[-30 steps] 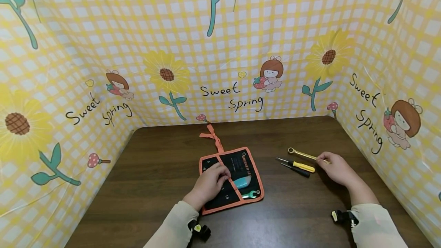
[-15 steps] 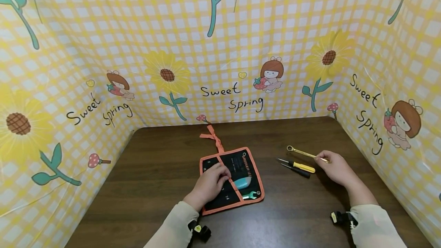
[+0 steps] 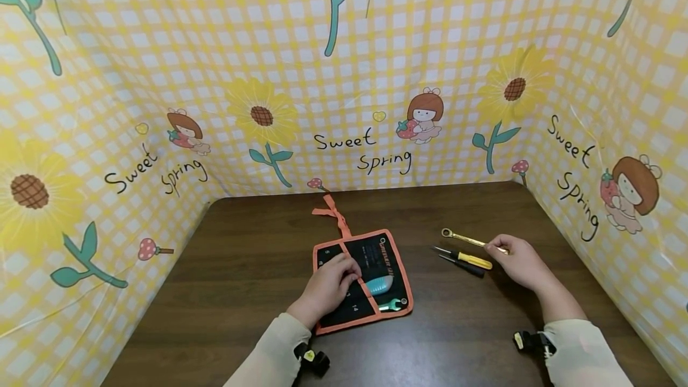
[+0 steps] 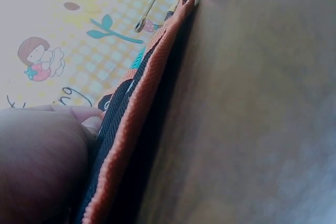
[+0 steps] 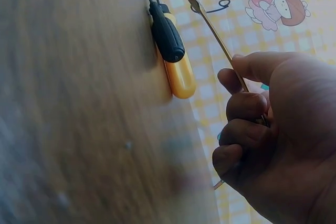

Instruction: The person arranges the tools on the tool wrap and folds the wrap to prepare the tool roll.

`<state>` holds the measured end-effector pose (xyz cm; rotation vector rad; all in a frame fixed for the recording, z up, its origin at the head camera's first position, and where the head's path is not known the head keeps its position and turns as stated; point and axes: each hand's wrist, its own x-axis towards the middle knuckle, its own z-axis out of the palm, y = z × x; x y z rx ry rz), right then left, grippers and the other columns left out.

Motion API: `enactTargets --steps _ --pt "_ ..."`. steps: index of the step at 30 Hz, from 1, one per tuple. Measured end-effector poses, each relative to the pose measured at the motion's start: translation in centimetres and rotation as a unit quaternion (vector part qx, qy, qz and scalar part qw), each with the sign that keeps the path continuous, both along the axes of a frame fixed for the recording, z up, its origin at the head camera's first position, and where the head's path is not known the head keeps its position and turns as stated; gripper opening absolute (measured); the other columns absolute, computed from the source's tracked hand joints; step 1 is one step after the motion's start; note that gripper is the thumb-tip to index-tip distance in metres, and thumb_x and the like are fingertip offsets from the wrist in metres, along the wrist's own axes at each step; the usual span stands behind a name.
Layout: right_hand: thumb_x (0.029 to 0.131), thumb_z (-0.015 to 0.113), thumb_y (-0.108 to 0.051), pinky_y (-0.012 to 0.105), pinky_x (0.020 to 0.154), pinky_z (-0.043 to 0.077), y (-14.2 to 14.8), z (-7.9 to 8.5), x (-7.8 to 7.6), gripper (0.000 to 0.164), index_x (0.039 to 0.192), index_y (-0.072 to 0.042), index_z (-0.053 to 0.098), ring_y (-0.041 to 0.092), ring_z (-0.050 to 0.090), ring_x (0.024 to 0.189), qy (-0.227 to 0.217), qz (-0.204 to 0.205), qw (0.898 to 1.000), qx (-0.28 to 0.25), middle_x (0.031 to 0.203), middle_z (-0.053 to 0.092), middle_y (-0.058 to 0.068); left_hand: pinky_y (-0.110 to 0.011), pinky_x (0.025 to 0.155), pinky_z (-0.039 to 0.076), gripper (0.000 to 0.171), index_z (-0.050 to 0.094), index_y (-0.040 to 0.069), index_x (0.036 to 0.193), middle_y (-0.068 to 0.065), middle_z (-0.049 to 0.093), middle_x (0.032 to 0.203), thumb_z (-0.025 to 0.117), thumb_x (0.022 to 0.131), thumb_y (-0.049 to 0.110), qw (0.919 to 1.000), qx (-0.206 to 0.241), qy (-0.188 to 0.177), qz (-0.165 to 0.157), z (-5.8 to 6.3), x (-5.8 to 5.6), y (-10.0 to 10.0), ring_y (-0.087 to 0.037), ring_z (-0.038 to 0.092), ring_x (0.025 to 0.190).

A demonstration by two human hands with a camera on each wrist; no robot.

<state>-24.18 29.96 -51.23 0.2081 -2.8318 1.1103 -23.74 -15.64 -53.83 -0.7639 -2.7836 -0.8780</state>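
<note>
My left hand (image 3: 332, 282) rests over a black tool pouch (image 3: 371, 255) with orange edging, thumb and fingertips pinching the orange rim of its pocket. A turquoise-handled tool (image 3: 379, 285) and a green-looking wrench (image 3: 392, 304) stick out of that pocket. My right hand (image 3: 517, 263) grips a gold ratchet wrench (image 3: 466, 239) near one end; its ring end points left toward the pouch. In the right wrist view the wrench (image 5: 216, 34) slants up from between thumb and fingers. Left of that hand lie a yellow-handled screwdriver (image 3: 475, 260) and a black-handled one (image 3: 469, 267), side by side.
The brown wooden table (image 3: 231, 267) is enclosed at the back and both sides by a yellow checked cloth (image 3: 333, 94). An orange tie strap (image 3: 337, 217) runs from the pouch toward the back edge.
My right hand has shifted slightly left with the gold wrench, whose ring end is now closer to the pouch. The left hand and the pouch have stayed in place.
</note>
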Motion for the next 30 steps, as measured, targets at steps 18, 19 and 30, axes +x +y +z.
enactTargets --steps 18,19,30 --pt "0.108 0.061 -0.026 0.049 0.087 0.048 -2.2 0.7 0.1 0.020 0.101 -0.011 0.073 0.031 0.064 0.105 0.015 0.043 0.999 -0.017 0.112 0.074 0.012 -0.032 0.080 0.053 0.013 0.068 0.031 0.098 0.015 0.059 0.104 0.070 0.103 0.019 1.0000 0.009 0.000 0.003 -0.1 -0.1 -0.1 -0.006 0.058 0.088" --pt "0.108 0.061 -0.026 0.051 0.089 0.048 -2.4 0.7 0.1 0.020 0.101 -0.011 0.073 0.032 0.064 0.109 0.016 0.046 0.999 -0.019 0.113 0.074 0.011 -0.032 0.080 0.053 0.014 0.068 0.031 0.098 0.015 0.058 0.104 0.069 0.103 0.019 1.0000 0.008 -0.001 0.005 -0.1 -0.1 0.0 -0.006 0.058 0.089" --pt "0.108 0.061 -0.028 0.054 0.091 0.048 -3.5 0.9 -0.4 0.021 0.100 -0.013 0.073 0.035 0.064 0.112 0.014 0.057 0.998 -0.022 0.112 0.074 0.009 -0.031 0.081 0.053 0.014 0.068 0.033 0.098 0.015 0.058 0.103 0.069 0.103 0.020 0.9999 0.006 -0.005 0.010 -0.4 -0.1 -0.1 -0.006 0.058 0.089"
